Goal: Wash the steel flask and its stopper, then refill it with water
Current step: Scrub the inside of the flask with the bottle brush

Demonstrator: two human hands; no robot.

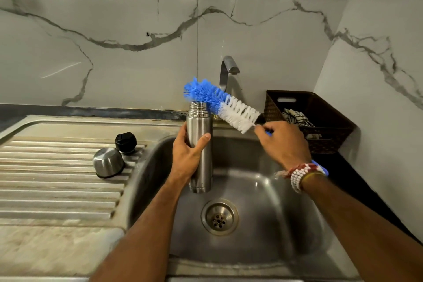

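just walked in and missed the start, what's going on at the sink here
A person is partway through washing a steel flask. The left-hand grip holds it upright over the sink, mouth open. The right-hand grip holds a blue and white bottle brush by its handle, with the bristle tip just above the flask's mouth, not yet inside. The black stopper and the steel cup lid sit on the drainboard to the left. No water shows at the tap.

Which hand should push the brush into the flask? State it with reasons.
Right. The right hand grips the brush, bristles just above the open mouth of the flask; the left hand is busy holding it upright.
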